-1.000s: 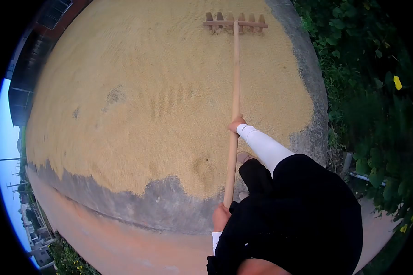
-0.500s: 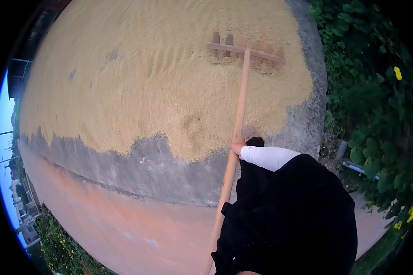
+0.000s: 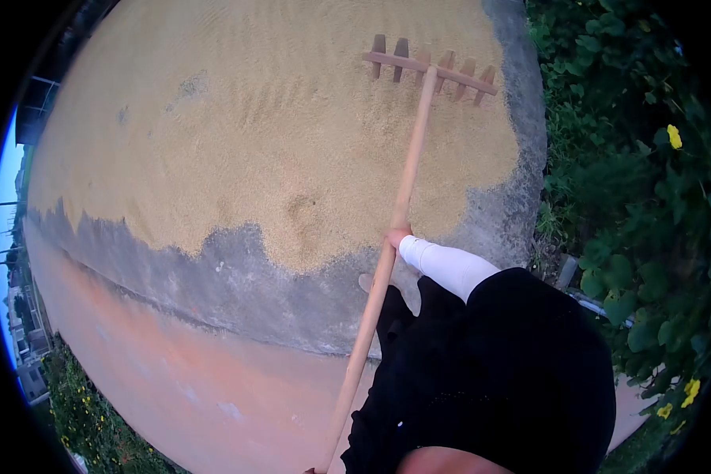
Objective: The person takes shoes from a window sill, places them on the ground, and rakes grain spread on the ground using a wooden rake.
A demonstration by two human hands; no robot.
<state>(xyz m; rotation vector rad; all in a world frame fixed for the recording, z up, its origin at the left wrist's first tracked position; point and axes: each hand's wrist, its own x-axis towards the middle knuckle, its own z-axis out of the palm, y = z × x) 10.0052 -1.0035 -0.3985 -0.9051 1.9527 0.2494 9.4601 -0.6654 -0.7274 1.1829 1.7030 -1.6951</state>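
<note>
A wooden rake (image 3: 414, 162) with broad flat teeth slants across the view, its long handle running down to the bottom edge. My right hand (image 3: 398, 236), in a white sleeve, is closed around the middle of the handle. Only a sliver of my left hand (image 3: 311, 471) shows at the bottom edge, against the lower handle; most of it is cut off. The rake head is over a broad layer of tan grain (image 3: 237, 158) at the far right part of the spread. Most of its teeth show above the grain.
Grey concrete (image 3: 292, 304) borders the grain, with a reddish paved strip (image 3: 213, 379) nearer. Leafy plants with yellow flowers (image 3: 674, 136) line the right side. A pale pipe (image 3: 600, 306) lies among them. My foot (image 3: 365, 282) is beside the handle.
The rake's right-hand teeth, sunk in the grain before, now show. My right hand and the handle have shifted left in view. A sliver of my left hand has appeared at the bottom.
</note>
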